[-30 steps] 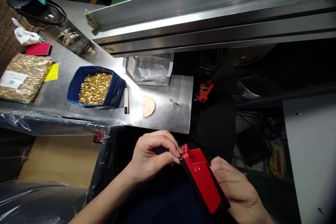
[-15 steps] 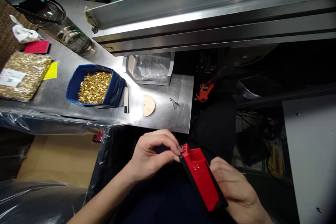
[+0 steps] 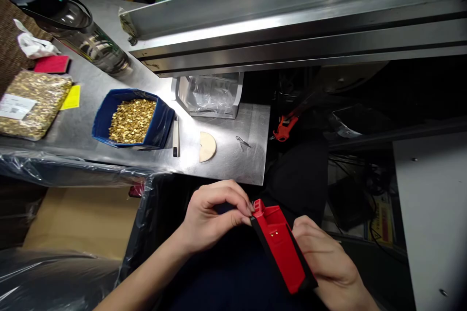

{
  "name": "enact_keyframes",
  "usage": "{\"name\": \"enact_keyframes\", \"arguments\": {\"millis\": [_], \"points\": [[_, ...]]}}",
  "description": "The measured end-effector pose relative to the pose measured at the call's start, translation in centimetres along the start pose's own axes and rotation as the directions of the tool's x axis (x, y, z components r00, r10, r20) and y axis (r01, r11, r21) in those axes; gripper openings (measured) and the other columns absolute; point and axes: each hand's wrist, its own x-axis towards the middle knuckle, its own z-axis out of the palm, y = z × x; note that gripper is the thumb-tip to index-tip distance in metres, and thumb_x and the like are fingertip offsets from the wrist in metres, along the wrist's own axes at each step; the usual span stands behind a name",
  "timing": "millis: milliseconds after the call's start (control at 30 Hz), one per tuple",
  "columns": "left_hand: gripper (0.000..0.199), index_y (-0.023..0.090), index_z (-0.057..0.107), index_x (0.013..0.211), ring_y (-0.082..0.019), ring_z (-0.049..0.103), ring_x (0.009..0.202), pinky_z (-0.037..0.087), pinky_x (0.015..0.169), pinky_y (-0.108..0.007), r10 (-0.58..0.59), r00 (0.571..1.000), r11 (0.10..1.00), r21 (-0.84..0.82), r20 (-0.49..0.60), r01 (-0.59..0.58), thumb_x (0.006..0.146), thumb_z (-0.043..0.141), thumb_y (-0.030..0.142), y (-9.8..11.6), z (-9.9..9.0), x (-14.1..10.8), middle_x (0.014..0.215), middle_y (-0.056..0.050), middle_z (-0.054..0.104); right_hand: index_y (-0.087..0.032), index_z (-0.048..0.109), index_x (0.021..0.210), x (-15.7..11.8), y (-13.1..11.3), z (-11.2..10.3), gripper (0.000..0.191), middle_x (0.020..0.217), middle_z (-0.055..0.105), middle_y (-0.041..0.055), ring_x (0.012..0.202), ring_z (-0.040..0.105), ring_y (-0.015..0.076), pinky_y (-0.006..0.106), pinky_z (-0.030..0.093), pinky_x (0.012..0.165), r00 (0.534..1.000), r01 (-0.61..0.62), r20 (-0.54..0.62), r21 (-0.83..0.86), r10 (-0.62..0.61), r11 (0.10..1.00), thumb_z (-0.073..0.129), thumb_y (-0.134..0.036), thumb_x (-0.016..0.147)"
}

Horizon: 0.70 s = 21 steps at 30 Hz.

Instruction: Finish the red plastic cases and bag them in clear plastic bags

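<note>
Holds a red and black part (image 3: 282,250) between both hands, just off the near edge of the metal table (image 3: 233,170).
Pinches the part's upper end between thumb and fingertips with the left hand (image 3: 211,216); grips its right side with the right hand (image 3: 326,255), fingers curled, tips hidden behind. Tilts the part, narrow end up toward the left hand, red face showing two small gold dots. On the table, see a blue bin (image 3: 162,131) of gold-coloured bits (image 3: 133,121), a slim white tool (image 3: 175,138) beside it, then a pale half-round piece (image 3: 207,147).
</note>
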Motion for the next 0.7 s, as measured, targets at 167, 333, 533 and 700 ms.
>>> {"name": "enact_keyframes", "arguments": {"millis": [167, 333, 533, 700], "points": [[0.012, 0.016, 0.076, 0.078, -0.015, 0.070, 0.073, 0.057, 0.068, -0.024, -0.045, 0.995, 0.997, -0.065, -0.085, 0.039, 0.080, 0.083, 0.007, -0.5, 0.6, -0.3, 0.081, -0.005, 0.075, -0.020, 0.071, 0.095, 0.0, -0.1, 0.1, 0.026, 0.082, 0.071, 0.0042, 0.079, 0.064, 0.0191, 0.040, 0.046, 0.077, 1.000, 0.007, -0.030, 0.003, -0.007, 1.000, 0.054, -0.001, 0.089], [0.013, 0.016, 0.079, 0.083, -0.016, 0.072, 0.074, 0.058, 0.069, -0.024, -0.007, 0.995, 0.999, -0.047, -0.096, 0.003, 0.078, 0.085, 0.006, -0.6, 0.7, -0.5, 0.083, -0.005, 0.076, -0.022, 0.076, 0.094, -0.1, -0.1, 0.0, 0.027, 0.081, 0.073, 0.0040, 0.078, 0.066, 0.0200, 0.041, 0.050, 0.078, 0.999, -0.003, -0.042, -0.027, 0.002, 1.000, 0.055, -0.006, 0.091], [0.014, 0.018, 0.080, 0.082, -0.016, 0.072, 0.075, 0.059, 0.068, -0.024, 0.003, 0.992, 0.999, -0.053, -0.127, -0.010, 0.080, 0.083, 0.004, -0.4, 1.0, -0.5, 0.081, -0.005, 0.076, -0.023, 0.076, 0.100, 0.4, -0.3, 0.0, 0.029, 0.082, 0.074, 0.0045, 0.078, 0.068, 0.0205, 0.041, 0.052, 0.077, 0.999, 0.012, -0.037, -0.022, -0.013, 1.000, 0.055, -0.006, 0.092], [0.010, 0.018, 0.079, 0.079, -0.015, 0.071, 0.071, 0.057, 0.060, -0.022, -0.046, 0.981, 0.994, -0.110, -0.190, 0.026, 0.083, 0.082, 0.010, -0.4, 1.6, -0.4, 0.079, -0.004, 0.075, -0.024, 0.077, 0.105, 1.0, -0.6, 0.1, 0.028, 0.083, 0.076, 0.0044, 0.080, 0.070, 0.0220, 0.042, 0.053, 0.077, 0.997, 0.020, -0.072, -0.011, -0.021, 1.000, 0.057, -0.009, 0.093]]}}
